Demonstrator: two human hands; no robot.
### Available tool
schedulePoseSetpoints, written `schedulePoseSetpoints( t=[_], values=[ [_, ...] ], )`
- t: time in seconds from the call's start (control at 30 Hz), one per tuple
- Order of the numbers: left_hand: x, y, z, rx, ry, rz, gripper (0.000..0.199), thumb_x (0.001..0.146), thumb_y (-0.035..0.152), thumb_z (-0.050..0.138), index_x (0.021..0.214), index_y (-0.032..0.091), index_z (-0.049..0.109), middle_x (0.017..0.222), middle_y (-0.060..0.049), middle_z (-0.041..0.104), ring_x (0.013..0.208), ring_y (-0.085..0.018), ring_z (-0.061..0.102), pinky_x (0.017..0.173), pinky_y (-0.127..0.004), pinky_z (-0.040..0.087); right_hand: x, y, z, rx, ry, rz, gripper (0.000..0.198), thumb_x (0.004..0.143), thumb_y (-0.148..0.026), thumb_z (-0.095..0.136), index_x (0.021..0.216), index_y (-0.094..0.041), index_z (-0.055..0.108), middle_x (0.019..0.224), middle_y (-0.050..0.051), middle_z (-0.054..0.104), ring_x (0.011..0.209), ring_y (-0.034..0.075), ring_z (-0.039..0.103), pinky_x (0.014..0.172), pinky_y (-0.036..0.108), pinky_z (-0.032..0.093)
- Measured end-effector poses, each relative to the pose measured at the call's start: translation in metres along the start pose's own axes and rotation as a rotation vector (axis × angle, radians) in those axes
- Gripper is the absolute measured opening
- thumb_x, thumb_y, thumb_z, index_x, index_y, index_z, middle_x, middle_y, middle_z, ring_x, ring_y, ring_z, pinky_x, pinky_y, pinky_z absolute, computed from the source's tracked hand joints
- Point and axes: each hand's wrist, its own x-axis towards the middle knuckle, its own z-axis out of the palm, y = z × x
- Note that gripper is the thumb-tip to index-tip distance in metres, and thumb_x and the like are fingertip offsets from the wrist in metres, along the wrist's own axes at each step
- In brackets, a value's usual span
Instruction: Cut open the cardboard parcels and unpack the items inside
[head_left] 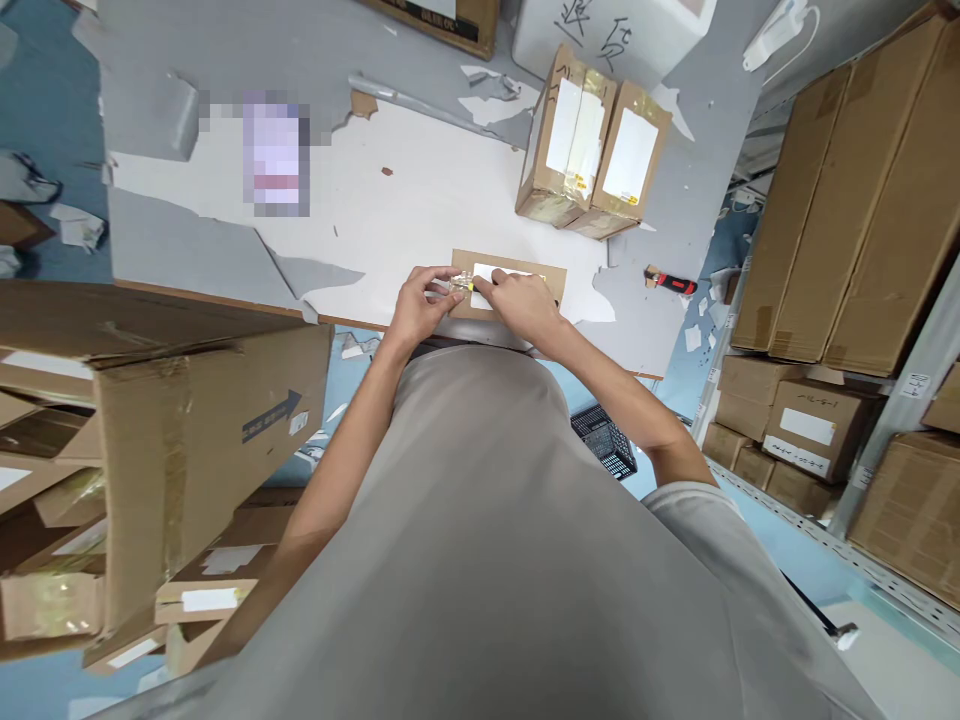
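Note:
A flat brown cardboard box (465, 257) with a white label (487, 300) lies near the table's front edge. At its left end is a small, clear, shiny piece (460, 281), perhaps plastic or tape. My left hand (417, 308) has its thumb and fingers closed around this piece. My right hand (523, 306) is over the label, its fingers bent together and pointing at the clear piece. A yellow spot shows at its fingertips and a dark bit below its palm; what it grips is mostly hidden.
Two taped cartons (561, 140) stand at the back right. A red and black cutter (671, 282) lies to the right. A blurred pale item (274, 155) is at the left. A big carton (217, 440) flanks me on the left; shelved boxes (840, 200) are on the right.

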Motion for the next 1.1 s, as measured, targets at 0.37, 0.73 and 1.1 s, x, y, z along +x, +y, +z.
schedulePoseSetpoints(
  t=[0.37, 0.73, 1.1],
  values=[
    [0.000, 0.001, 0.000, -0.018, 0.013, 0.000, 0.048, 0.087, 0.041, 0.092, 0.132, 0.026, 0.084, 0.138, -0.011, 0.074, 0.101, -0.021, 0.075, 0.083, -0.034, 0.067, 0.009, 0.003, -0.007, -0.016, -0.018, -0.034, 0.055, 0.120, -0.010, 0.036, 0.170, -0.016, 0.059, 0.147, 0.026, 0.077, 0.128, 0.036, 0.080, 0.098, 0.044, 0.059],
    [0.002, 0.004, -0.001, -0.010, 0.003, -0.018, 0.049, 0.088, 0.041, 0.092, 0.134, 0.026, 0.084, 0.139, -0.011, 0.073, 0.101, -0.021, 0.076, 0.082, -0.033, 0.066, 0.007, -0.006, -0.019, -0.018, -0.040, -0.025, 0.055, 0.120, -0.010, 0.032, 0.168, -0.012, 0.060, 0.152, 0.027, 0.075, 0.131, 0.035, 0.079, 0.100, 0.043, 0.057],
    [0.002, 0.011, 0.000, 0.028, 0.030, -0.035, 0.048, 0.091, 0.042, 0.087, 0.135, 0.025, 0.083, 0.143, -0.012, 0.074, 0.100, -0.020, 0.076, 0.084, -0.033, 0.067, -0.006, 0.017, -0.015, -0.002, -0.093, 0.119, 0.051, 0.114, 0.000, 0.036, 0.142, -0.006, 0.078, 0.142, 0.029, 0.079, 0.129, 0.034, 0.077, 0.098, 0.040, 0.053]
  ],
)
